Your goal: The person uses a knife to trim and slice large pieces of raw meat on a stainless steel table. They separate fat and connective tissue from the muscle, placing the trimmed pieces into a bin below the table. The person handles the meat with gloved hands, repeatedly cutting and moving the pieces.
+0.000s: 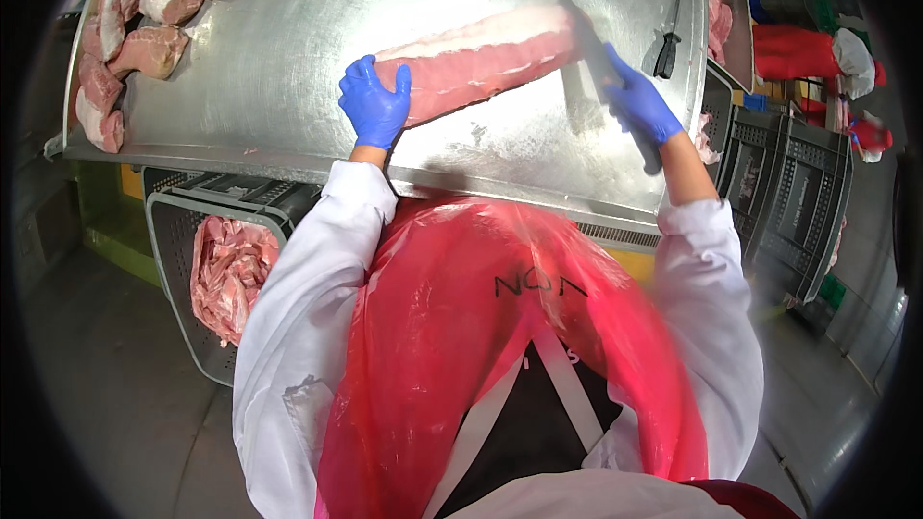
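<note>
Blue-gloved left fingers (361, 88) grasp the left end of the meat slab (486, 62). Its long axis runs rightward toward right fingers (632, 89) clenching a knife (598, 50).

Read as hand-drawn dark capitals (540, 284) in a row across the red plastic apron (413, 375), close by the near edge of the bench (260, 67). Showed pale letters (574, 357), partly covered, on the black garment (524, 432) beneath. Bore pale markings too small to read on the grey crate (806, 197) beyond the bench's right edge.
</note>
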`<state>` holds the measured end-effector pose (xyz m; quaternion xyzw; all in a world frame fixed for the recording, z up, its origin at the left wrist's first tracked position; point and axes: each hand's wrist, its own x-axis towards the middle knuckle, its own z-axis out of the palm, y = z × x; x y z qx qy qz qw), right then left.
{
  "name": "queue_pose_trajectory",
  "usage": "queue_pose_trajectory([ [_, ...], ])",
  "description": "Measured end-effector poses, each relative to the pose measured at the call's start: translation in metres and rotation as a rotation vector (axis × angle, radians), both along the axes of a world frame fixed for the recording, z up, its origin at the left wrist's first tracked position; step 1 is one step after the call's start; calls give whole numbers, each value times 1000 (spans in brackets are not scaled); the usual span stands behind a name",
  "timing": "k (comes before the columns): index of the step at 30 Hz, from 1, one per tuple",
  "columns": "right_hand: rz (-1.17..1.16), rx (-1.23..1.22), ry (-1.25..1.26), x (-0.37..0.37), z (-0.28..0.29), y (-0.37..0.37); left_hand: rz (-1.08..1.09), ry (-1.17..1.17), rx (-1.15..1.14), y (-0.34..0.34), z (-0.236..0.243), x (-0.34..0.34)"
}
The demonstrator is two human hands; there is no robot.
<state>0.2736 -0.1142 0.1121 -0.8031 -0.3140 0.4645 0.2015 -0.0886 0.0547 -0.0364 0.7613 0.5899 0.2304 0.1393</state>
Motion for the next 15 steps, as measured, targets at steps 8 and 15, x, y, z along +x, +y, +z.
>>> queue_pose_trajectory([
  [8,11,26,32,-1,-12,0,-44,19,14,2,0,-2],
  [15,-49,80,141,-3,-16,26,-104,3,20,6,-1,1],
])
